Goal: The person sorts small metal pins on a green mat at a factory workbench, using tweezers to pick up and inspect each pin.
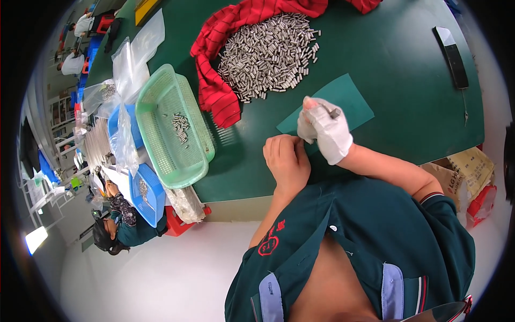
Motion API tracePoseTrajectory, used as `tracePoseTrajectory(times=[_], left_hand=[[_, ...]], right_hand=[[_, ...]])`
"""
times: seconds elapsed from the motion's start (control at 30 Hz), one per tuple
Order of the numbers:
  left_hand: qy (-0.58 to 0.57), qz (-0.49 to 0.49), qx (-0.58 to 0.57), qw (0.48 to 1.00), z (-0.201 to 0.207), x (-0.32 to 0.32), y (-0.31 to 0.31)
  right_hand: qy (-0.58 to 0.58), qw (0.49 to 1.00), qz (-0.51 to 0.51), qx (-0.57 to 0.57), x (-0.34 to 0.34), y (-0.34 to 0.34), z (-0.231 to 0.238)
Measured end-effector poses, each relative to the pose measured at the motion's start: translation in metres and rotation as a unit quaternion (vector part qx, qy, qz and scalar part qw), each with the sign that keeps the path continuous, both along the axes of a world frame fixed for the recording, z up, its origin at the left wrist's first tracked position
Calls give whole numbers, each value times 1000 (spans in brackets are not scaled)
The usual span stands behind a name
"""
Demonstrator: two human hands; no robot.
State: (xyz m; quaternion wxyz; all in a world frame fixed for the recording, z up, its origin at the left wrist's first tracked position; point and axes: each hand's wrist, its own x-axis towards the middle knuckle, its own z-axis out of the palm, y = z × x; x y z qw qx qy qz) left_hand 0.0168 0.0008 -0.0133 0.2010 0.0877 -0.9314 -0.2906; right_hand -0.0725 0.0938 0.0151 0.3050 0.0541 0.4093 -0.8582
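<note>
My right hand [328, 131], in a white glove with a bare fingertip showing, is closed over the near part of a flat green sheet [351, 102] on the table. A short grey metal piece [335, 113] sticks out of its grip; its full shape is hidden. Beside it, my bare left hand [288, 161] rests by the table's near side with fingers curled; what they hold, if anything, is hidden. Beyond both hands lies a large heap of small silver metal cylinders [271, 53], bordered by a red cloth with dark stripes [214, 70].
Left of the heap, a light green mesh basket [199, 121] holds a few metal cylinders [181, 127]. Blue bins [153, 206] and clear plastic bags [129, 70] are further left, near a seated co-worker [126, 225]. A black-handled tool [452, 59] lies far right on the green table [407, 123].
</note>
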Motion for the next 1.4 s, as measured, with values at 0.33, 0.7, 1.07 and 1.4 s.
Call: tracePoseTrajectory(times=[0.33, 0.7, 1.07, 1.4], left_hand=[[12, 10, -19, 1000, 4, 2, 0], [94, -55, 412, 905, 24, 17, -37], [94, -108, 332, 932, 45, 7, -36], [115, -63, 279, 951, 61, 10, -43]], right_hand=[[37, 993, 67, 91, -1, -2, 9], [204, 943, 237, 113, -4, 15, 13], [231, 922, 294, 105, -5, 20, 16], [261, 912, 288, 129, -2, 22, 13]])
